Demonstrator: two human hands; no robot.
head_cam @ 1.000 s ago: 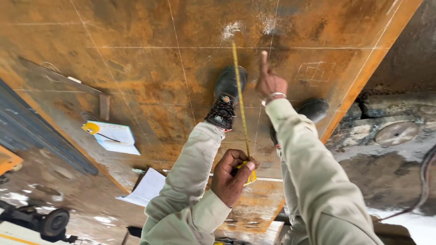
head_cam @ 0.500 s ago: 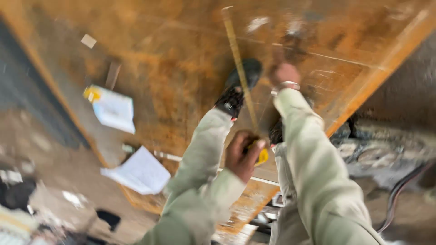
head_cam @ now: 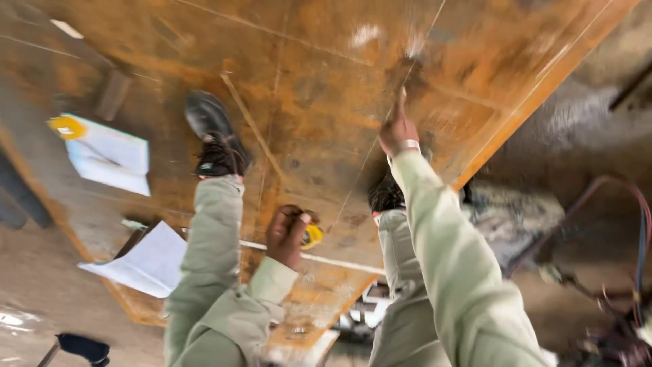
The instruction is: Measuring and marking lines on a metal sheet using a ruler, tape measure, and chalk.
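I stand on a large rusty steel plate (head_cam: pixel 319 102) marked with thin chalk lines. My left hand (head_cam: pixel 286 234) is closed around a yellow tape measure case (head_cam: pixel 312 236) low over the plate. Its narrow blade (head_cam: pixel 252 126) runs away up and to the left, toward my black left shoe (head_cam: pixel 207 119). My right hand (head_cam: pixel 397 132) reaches far forward, fingers curled, one fingertip or a small stick pressed on the plate by a dark smudge (head_cam: pixel 407 68). Blur hides what it grips. My right shoe (head_cam: pixel 387 194) sits under that arm.
An open notebook (head_cam: pixel 112 156) with a yellow item (head_cam: pixel 66 126) lies at the left, a loose white sheet (head_cam: pixel 146 261) nearer me. A grey metal block (head_cam: pixel 112 95) rests beyond the notebook. Red and blue hoses (head_cam: pixel 638 217) run over the ground past the plate's right edge.
The view has swung and my stance has widened. The tape blade, earlier lying close beside my right hand, now slants off to the left. My right hand stays on the plate.
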